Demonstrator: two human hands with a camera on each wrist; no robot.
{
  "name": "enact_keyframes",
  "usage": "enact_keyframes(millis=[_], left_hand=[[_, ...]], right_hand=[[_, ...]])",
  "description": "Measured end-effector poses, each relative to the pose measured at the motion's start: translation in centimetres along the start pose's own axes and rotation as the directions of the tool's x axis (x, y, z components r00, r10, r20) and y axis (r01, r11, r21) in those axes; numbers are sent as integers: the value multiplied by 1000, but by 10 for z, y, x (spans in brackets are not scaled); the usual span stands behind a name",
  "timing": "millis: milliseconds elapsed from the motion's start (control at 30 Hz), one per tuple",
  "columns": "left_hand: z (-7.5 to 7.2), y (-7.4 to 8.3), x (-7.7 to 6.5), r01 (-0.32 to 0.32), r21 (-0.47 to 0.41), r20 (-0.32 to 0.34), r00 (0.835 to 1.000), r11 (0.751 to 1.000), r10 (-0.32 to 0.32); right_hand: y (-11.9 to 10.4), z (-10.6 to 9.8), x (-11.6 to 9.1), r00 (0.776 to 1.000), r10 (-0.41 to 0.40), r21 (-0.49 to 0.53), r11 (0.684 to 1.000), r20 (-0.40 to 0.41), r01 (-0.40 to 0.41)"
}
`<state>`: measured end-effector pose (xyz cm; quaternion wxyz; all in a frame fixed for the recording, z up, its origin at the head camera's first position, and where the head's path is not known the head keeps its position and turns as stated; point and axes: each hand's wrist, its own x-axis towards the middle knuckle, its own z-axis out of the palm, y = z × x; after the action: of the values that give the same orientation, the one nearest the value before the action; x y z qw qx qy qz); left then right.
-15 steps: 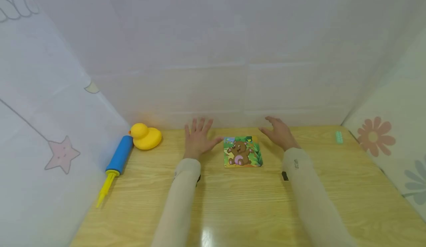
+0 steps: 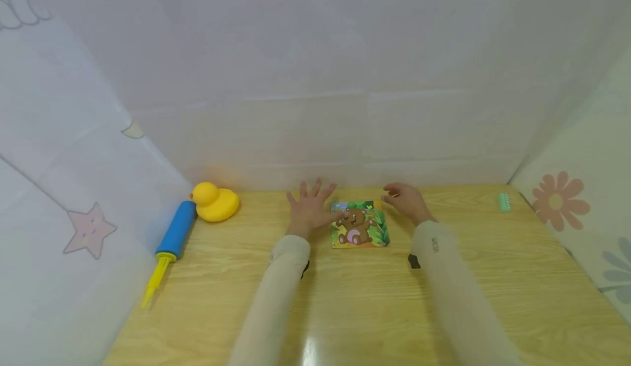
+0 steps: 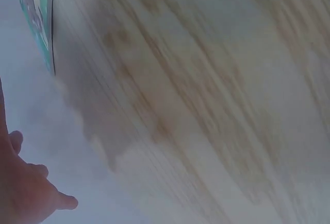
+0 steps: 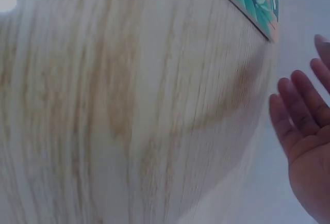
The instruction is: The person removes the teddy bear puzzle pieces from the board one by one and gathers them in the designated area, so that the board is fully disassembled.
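A flat, colorful picture board (image 2: pixel 357 234) showing a brown bear lies on the table between the hands. My left hand (image 2: pixel 309 212) is at the board's left side with fingers spread, its thumb reaching across the upper left part of the picture in the head view. At the upper right corner, my right hand (image 2: pixel 408 202) has its fingers slightly bent and holds nothing. The left wrist view catches the board's edge (image 3: pixel 44 17) beyond part of that hand. In the right wrist view, the palm and extended fingers (image 4: pixel 304 102) appear apart from the board's corner.
A yellow rubber duck (image 2: pixel 217 202) sits at the table's back left. Beside it lies a blue and yellow hand pump (image 2: pixel 176 233) along the left wall. A small mint-green item (image 2: pixel 504 201) lies at the far right. A pale backdrop (image 2: pixel 296 136) stands behind the wooden table (image 2: pixel 360 306).
My left hand has moved right, bringing its thumb over the board. My right hand has come slightly down and left with its fingers more bent. The board stays in place.
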<state>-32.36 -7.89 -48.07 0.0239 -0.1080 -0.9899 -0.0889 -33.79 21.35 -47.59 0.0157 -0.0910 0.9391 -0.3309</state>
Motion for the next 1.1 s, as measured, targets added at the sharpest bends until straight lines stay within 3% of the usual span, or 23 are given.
enact_keyframes(millis=[300, 533, 800, 1100], left_hand=[[11, 28, -4, -26, 30, 72, 997, 999, 24], [16, 44, -5, -36, -23, 105, 994, 999, 38], [18, 55, -5, -5, -46, 137, 991, 999, 11], [22, 63, -6, -110, 21, 127, 986, 994, 107]], right_hand=[[-10, 8, 0, 994, 92, 8, 996, 63, -93], [-22, 13, -1, 989, 110, 11, 994, 101, -111], [-21, 17, 0, 988, 138, 26, 990, 72, -140], [-23, 20, -2, 987, 133, 7, 991, 87, -134]])
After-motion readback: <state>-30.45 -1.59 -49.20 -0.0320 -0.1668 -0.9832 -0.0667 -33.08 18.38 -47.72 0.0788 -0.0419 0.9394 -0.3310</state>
